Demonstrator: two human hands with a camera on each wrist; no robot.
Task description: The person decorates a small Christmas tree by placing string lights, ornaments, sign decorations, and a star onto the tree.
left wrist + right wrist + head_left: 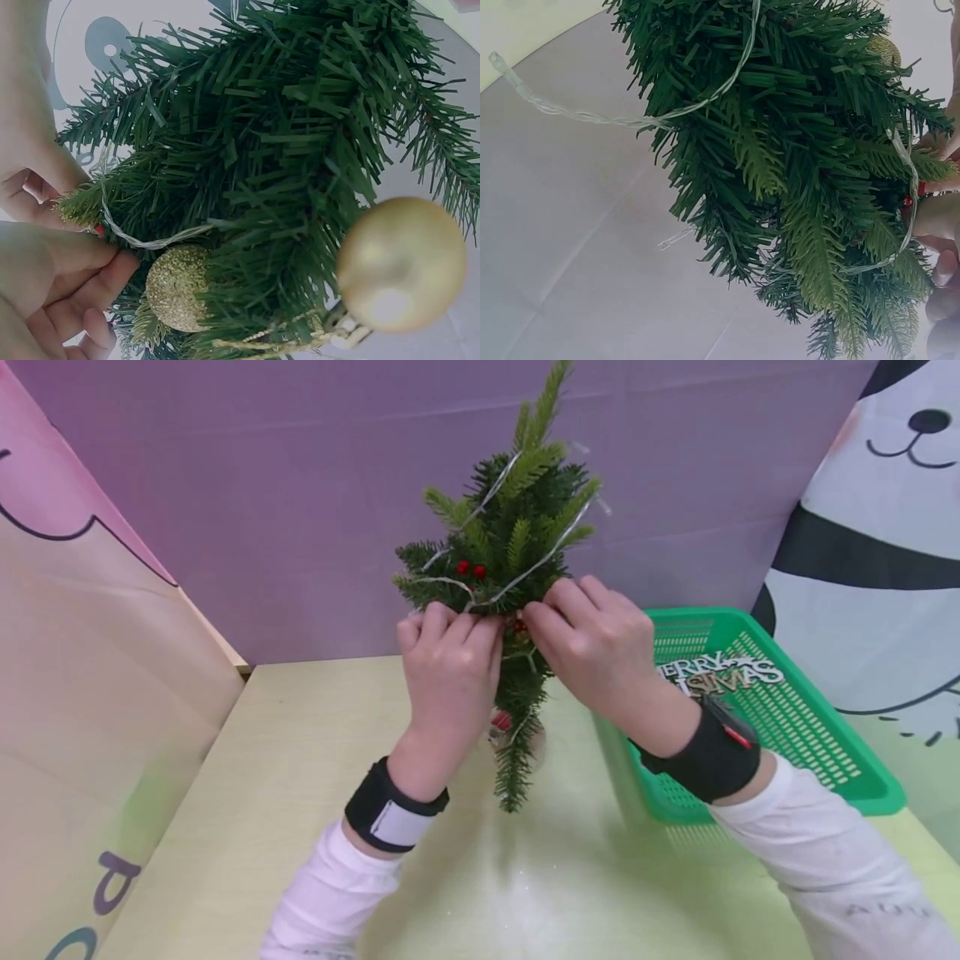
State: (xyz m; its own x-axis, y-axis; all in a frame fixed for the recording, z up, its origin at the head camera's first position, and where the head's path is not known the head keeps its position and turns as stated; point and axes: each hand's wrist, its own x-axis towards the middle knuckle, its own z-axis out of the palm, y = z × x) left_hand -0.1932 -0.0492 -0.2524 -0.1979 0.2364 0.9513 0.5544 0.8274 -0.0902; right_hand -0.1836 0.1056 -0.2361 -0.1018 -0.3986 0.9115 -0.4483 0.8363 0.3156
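Note:
A small artificial Christmas tree (510, 552) with red berries (471, 568) stands upright over the table. A clear light string (525, 572) winds through its branches. My left hand (448, 620) and right hand (553, 603) meet at mid-height, with curled fingers pinching the string against the branches. The left wrist view shows the string (154, 241) running by my fingertips (105, 274), above a gold glitter ball (178, 287) and a smooth gold ball (401, 264). In the right wrist view the string (592, 118) trails loose from the foliage (795, 150), and fingers (937, 217) show at the right edge.
A green plastic basket (825, 760) stands at the right of the pale table (300, 760), holding a "Merry Christmas" sign (720, 675). Printed backdrop panels close in the left, back and right sides.

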